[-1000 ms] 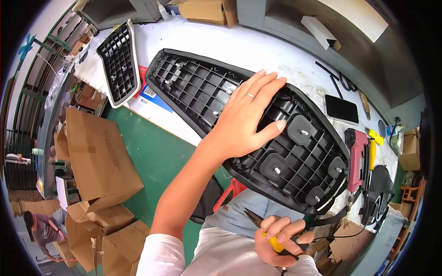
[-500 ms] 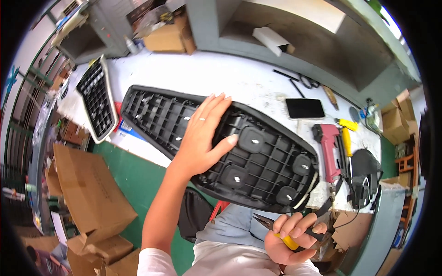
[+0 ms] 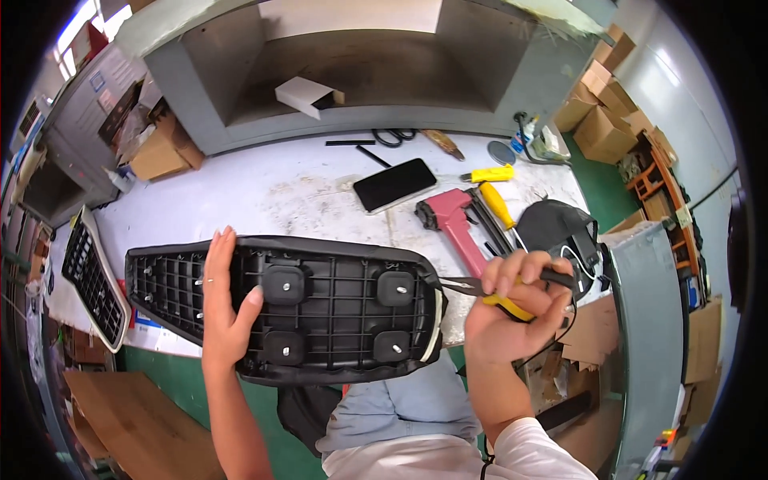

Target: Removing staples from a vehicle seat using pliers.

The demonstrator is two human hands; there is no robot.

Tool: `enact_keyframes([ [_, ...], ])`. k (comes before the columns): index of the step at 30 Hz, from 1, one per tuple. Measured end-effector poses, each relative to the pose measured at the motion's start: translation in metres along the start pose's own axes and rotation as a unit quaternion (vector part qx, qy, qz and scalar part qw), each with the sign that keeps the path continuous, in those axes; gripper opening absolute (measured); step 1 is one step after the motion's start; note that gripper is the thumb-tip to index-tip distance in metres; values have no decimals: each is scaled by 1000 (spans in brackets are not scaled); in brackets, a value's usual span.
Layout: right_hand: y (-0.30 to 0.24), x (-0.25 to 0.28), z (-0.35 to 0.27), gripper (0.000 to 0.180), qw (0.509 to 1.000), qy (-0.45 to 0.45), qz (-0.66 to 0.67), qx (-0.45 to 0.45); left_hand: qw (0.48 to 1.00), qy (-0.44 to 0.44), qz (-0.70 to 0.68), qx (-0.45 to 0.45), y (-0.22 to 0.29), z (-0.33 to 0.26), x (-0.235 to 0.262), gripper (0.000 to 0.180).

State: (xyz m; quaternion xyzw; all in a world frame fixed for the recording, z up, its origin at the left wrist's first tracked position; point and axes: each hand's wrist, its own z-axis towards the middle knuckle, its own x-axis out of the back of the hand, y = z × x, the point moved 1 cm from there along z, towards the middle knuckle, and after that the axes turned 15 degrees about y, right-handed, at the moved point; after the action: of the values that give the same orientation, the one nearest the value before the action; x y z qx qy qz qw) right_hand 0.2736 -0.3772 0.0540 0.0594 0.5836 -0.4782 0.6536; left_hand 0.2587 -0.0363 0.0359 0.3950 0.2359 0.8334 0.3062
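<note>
A long black vehicle seat (image 3: pixel 336 312) lies upside down along the front of the table, its ribbed plastic base and square pads with metal studs facing up. My left hand (image 3: pixel 226 300) rests open across the base, left of the pads, fingers stretched toward the far edge. My right hand (image 3: pixel 512 312) is closed round pliers (image 3: pixel 510 307) with yellow and black handles. Their jaws point left and reach the cover's edge at the seat's right end; whether they grip it I cannot tell. A pale strip (image 3: pixel 433 332) shows along that end.
Beyond my right hand lie a dark red staple gun (image 3: pixel 458 226), a yellow-handled screwdriver (image 3: pixel 498 206), a yellow cutter (image 3: pixel 490 174) and a black bag (image 3: pixel 552 232). A phone (image 3: pixel 395 185) and scissors (image 3: pixel 394 138) lie farther back. Another seat base (image 3: pixel 96 280) stands at far left.
The view has swung right. The seat now lies straighter across the front, and the pliers have risen from below it to its right end. My left hand stays on the base.
</note>
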Motion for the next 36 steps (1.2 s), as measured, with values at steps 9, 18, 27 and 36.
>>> enact_keyframes([
  [9, 34, -5, -6, 34, 998, -4, -62, 21, 1000, 7, -2, 15, 2, -4, -2, 78],
  [18, 52, -5, 0, 33, 996, -15, -87, -12, 1000, -15, 22, 1, -4, -1, 0, 79],
  [27, 52, 9, 71, 37, 909, -78, 115, -393, 1000, -11, 6, -2, -5, 0, 0, 79],
  [36, -12, 25, -131, 51, 884, -324, 36, -335, 1000, -20, 5, 2, 1, 6, -6, 79],
])
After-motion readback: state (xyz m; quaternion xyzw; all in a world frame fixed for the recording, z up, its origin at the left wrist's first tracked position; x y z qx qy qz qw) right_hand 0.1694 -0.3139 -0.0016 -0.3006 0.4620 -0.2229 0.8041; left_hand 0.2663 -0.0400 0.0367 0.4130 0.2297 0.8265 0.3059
